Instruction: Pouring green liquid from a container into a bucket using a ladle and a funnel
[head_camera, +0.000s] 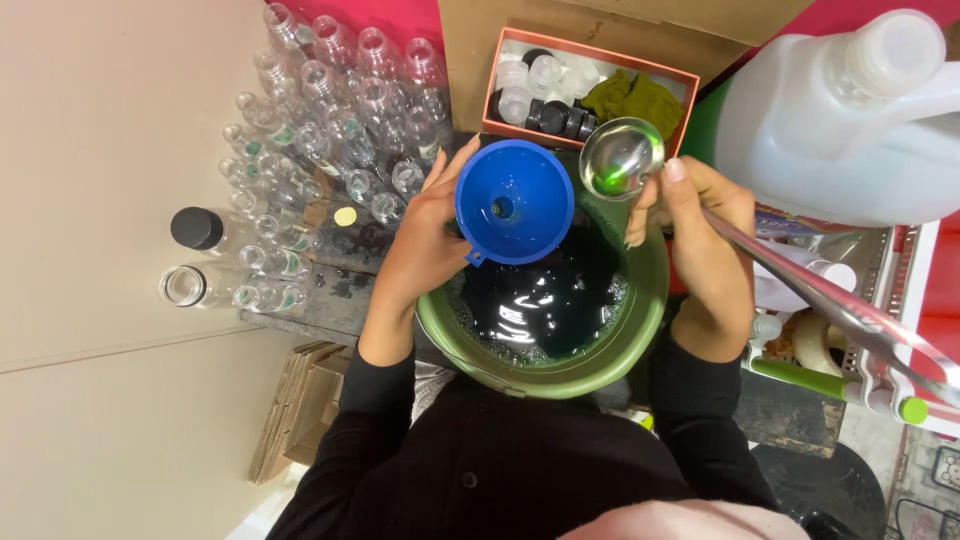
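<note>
Funnel (514, 203) gripped by left hand (425, 240); right hand (700, 245) grips ladle (622, 158) over bowl (640, 320).

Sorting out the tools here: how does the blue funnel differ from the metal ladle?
The funnel is blue plastic with a hole at its centre; the ladle is shiny metal with a closed bowl. The left hand holds the funnel, the right hand the long-handled ladle. Both hang over the green bucket.

A blue plastic funnel (514, 203) sat upright above the green bowl (640, 315) of dark liquid. Beside it, a shiny metal ladle (621, 158) tilted, its long handle running right.
</note>
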